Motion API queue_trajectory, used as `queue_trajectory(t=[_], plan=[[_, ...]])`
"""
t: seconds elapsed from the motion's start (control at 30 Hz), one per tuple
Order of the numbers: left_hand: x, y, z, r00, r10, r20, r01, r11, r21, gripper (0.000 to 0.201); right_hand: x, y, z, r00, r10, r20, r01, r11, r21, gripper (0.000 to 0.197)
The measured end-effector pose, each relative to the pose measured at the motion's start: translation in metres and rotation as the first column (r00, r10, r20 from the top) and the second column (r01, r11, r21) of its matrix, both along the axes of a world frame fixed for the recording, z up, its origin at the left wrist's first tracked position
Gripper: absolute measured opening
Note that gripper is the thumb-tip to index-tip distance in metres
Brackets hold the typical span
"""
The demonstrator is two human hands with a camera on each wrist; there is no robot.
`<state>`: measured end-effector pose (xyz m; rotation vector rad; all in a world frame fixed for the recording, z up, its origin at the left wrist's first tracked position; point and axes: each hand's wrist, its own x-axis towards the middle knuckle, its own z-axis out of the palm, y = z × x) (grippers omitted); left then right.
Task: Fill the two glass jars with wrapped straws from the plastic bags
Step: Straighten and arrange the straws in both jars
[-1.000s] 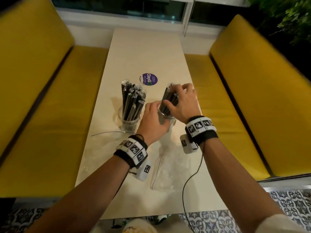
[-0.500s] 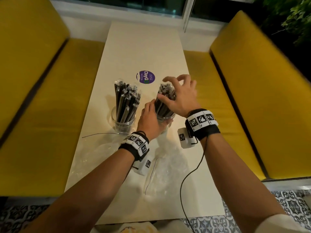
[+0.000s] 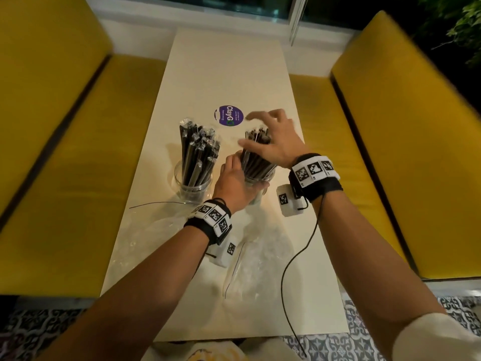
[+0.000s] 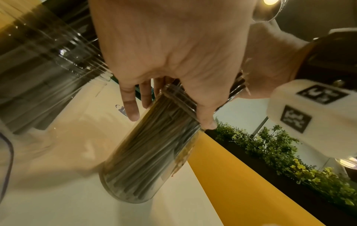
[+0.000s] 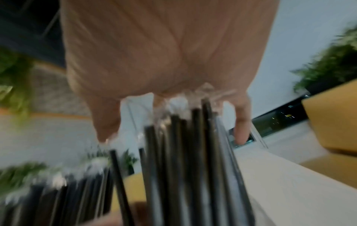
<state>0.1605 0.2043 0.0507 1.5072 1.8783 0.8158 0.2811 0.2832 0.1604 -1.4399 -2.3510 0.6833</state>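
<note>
Now that the right hand (image 3: 276, 145) has let go of the straws (image 3: 256, 155) and lifted off with fingers spread above their tips, the bundle stands in the right jar (image 3: 259, 183) on the counter (image 3: 229, 74), left hand (image 3: 234, 183) curled round the glass; the left jar (image 3: 194, 183) is full too, the plastic bags (image 3: 250, 264) lie flat, so filling looks about done

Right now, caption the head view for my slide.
Left hand grips right jar; right hand spreads over its straws.
</note>
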Motion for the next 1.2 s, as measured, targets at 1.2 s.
queue_trajectory(t=[1.2], plan=[[0.003, -0.004, 0.007, 1.000, -0.001, 0.000, 0.001, 0.998, -0.060, 0.108, -0.010, 0.004, -0.001, 0.988, 0.114, 0.108, -0.121, 0.991, 0.064, 0.063]])
